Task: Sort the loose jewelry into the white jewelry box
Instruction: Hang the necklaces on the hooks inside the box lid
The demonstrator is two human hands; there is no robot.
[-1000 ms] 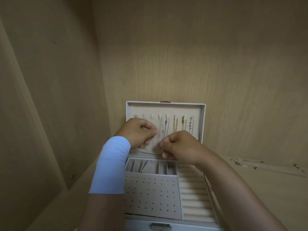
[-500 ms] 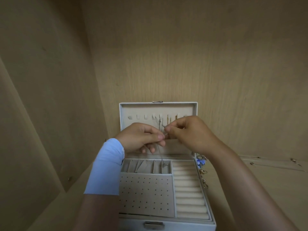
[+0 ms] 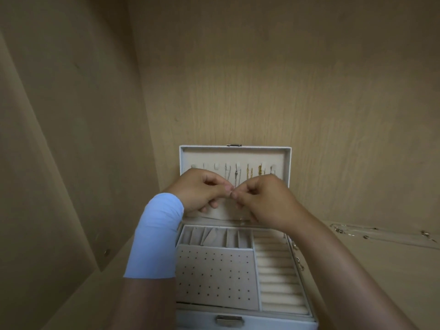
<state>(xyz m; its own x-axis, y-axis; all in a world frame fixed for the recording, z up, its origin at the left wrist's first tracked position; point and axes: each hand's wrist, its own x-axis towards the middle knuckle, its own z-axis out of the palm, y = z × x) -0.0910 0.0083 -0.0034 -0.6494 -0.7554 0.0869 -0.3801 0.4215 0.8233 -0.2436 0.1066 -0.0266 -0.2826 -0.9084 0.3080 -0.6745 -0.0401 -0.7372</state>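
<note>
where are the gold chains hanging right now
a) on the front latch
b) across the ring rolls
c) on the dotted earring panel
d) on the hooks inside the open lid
d: the gold chains hang from the row of hooks in the upright lid of the white jewelry box, towards the lid's right side.

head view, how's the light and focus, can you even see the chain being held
Head view: dim, warm, even light with no glare; the wide lens bows the cupboard walls; the white jewelry box reads fairly sharp; the thin chain pinched between left hand and right hand is barely visible; the loose jewelry at right is small and soft.
</note>
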